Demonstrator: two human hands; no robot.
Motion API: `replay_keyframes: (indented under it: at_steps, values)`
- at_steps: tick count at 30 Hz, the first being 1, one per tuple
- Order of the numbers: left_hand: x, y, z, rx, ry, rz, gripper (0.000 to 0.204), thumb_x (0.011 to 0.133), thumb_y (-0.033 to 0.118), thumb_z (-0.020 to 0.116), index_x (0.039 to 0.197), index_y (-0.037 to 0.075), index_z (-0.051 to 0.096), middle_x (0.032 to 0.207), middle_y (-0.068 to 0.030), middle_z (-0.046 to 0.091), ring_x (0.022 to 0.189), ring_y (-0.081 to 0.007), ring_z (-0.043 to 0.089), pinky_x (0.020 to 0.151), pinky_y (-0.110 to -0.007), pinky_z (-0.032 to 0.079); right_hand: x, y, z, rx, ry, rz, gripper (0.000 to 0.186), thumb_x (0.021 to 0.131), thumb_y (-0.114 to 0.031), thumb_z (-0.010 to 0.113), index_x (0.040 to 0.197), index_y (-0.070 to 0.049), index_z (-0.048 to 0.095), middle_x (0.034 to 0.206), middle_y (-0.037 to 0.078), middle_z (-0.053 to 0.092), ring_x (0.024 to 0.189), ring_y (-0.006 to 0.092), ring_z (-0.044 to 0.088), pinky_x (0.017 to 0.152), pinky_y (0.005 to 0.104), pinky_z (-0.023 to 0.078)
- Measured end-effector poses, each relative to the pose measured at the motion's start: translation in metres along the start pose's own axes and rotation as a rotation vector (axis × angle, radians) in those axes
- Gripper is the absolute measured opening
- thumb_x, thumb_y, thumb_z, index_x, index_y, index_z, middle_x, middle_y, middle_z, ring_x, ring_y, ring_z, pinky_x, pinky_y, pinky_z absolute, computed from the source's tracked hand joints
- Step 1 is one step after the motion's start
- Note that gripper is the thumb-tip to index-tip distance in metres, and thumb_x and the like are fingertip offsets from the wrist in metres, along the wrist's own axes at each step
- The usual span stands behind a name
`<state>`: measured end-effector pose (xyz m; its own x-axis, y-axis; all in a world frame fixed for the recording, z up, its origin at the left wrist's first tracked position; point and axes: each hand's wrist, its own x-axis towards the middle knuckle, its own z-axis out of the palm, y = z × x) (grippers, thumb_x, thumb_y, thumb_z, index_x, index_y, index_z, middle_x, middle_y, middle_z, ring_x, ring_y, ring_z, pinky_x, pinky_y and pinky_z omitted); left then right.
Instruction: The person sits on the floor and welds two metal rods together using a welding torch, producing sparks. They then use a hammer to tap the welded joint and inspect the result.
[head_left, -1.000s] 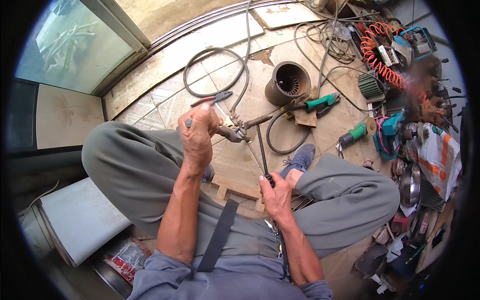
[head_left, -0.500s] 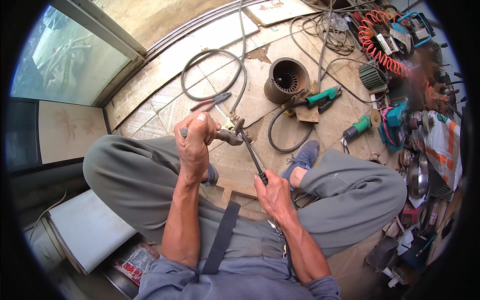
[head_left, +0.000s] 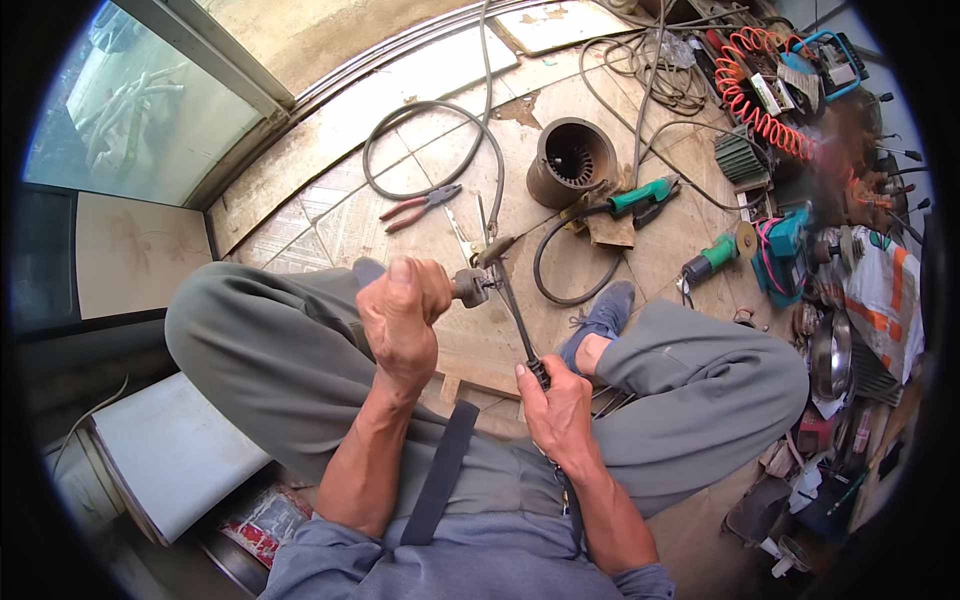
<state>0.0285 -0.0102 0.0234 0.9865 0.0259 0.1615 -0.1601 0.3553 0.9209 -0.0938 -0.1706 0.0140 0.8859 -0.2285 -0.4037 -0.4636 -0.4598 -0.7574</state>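
My left hand [head_left: 402,318] is closed around a short-handled hammer, its worn metal head [head_left: 470,286] pointing right, close to a dark rod. My right hand [head_left: 558,412] is wrapped round the near end of this slim black rod [head_left: 516,318], where a ribbed black sleeve shows by the thumb. The rod slants up and left to a brownish, roughly cylindrical piece [head_left: 496,250]; how the two join is unclear. A grey cable [head_left: 497,165] comes down to the same spot. Beyond it, pliers with red handles [head_left: 420,207] lie on the tiles.
A hollow metal cylinder [head_left: 574,162] stands ahead, beside a green-handled tool [head_left: 643,195] with a black cable. At right lie a green angle grinder [head_left: 714,256], a teal power tool [head_left: 783,255] and a coiled orange hose [head_left: 745,95]. A glass door [head_left: 140,110] is at far left.
My left hand has turned and moved nearer and right, with the hammer's head shifting slightly right and down. My right hand has moved slightly right and nearer with the rod.
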Motion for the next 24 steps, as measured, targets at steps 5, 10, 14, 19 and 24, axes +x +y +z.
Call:
replay_keyframes:
  at_steps: [5, 10, 14, 19, 24]
  values:
    - [-0.037, 0.007, 0.002, 0.099, -0.172, 0.017, 0.054, 0.107, 0.027, 0.042, 0.058, 0.007, 0.033, 0.052, -0.0039, 0.035, 0.049, -0.0156, 0.030, 0.054, -0.033, 0.032, -0.018, -0.008, -0.015, 0.058, -0.011, 0.090, 0.028, 0.096, -0.020, 0.064, 0.086, 0.005, 0.057, 0.070, 0.027, 0.061, 0.068, 0.0469, 0.062, 0.061, 0.0488, 0.046]
    - [-0.056, 0.007, 0.005, 0.189, -0.234, 0.150, 0.052, 0.104, 0.026, 0.045, 0.056, 0.007, 0.036, 0.050, -0.0037, 0.040, 0.047, -0.0166, 0.036, 0.052, -0.033, 0.035, -0.031, -0.014, -0.017, 0.001, -0.023, 0.113, 0.029, 0.098, -0.022, 0.059, 0.087, 0.005, 0.056, 0.072, 0.030, 0.062, 0.073, 0.0515, 0.062, 0.064, 0.0536, 0.046]
    - [-0.078, 0.009, 0.004, 0.235, -0.279, 0.192, 0.050, 0.104, 0.023, 0.044, 0.058, 0.006, 0.038, 0.052, -0.0044, 0.041, 0.045, -0.0188, 0.039, 0.050, -0.035, 0.038, -0.033, -0.012, -0.010, -0.068, -0.042, 0.097, 0.027, 0.098, -0.021, 0.059, 0.090, 0.005, 0.057, 0.071, 0.029, 0.061, 0.071, 0.0503, 0.062, 0.064, 0.0539, 0.046]
    - [-0.083, 0.008, 0.009, 0.277, -0.330, 0.231, 0.047, 0.104, 0.019, 0.045, 0.059, 0.006, 0.039, 0.053, -0.0056, 0.043, 0.046, -0.0210, 0.042, 0.051, -0.037, 0.041, -0.042, -0.013, -0.011, -0.047, -0.016, 0.109, 0.027, 0.098, -0.021, 0.058, 0.090, 0.004, 0.057, 0.075, 0.030, 0.063, 0.076, 0.0531, 0.062, 0.067, 0.0559, 0.047]
    - [-0.084, 0.008, 0.009, 0.278, -0.377, 0.244, 0.045, 0.103, 0.017, 0.045, 0.060, 0.006, 0.040, 0.054, -0.0051, 0.044, 0.046, -0.0218, 0.042, 0.052, -0.037, 0.043, -0.041, -0.011, -0.010, -0.061, -0.033, 0.089, 0.029, 0.098, -0.022, 0.057, 0.092, 0.006, 0.058, 0.078, 0.031, 0.064, 0.079, 0.0526, 0.063, 0.068, 0.0554, 0.048]
